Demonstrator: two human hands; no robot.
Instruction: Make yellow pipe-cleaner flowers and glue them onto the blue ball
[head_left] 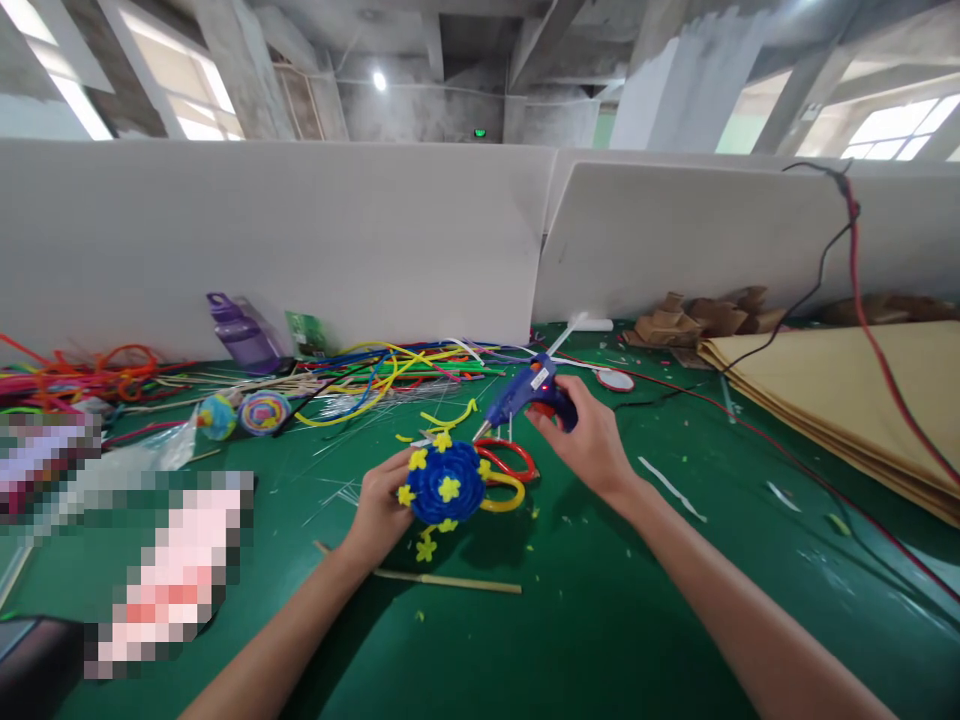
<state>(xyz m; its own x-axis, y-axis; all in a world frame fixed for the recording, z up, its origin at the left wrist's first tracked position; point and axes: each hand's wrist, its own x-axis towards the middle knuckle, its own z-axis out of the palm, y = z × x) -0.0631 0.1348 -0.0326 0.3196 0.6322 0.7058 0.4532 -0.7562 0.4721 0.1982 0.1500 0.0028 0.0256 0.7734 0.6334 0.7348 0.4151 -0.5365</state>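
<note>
My left hand (381, 502) is closed on a round blue pipe-cleaner disc (450, 470) dotted with several small yellow flowers; the fingertips are behind it. One yellow flower (426, 546) hangs at its lower edge. In my right hand (585, 435) is a blue hot glue gun (517, 392), a clear glue stick (567, 335) jutting from its back. The gun's nozzle points down at the disc's upper right edge; whether it touches cannot be told. Scissors with red and yellow handles (507, 492) lie behind the disc, partly hidden.
Pipe cleaners (390, 365) in many colours lie along the back, beside a purple bottle (244, 335) and two coiled discs (264, 411). A thin stick (465, 583) lies in front. Brown paper sheets (847, 390) and a red cable (862, 290) are on the right.
</note>
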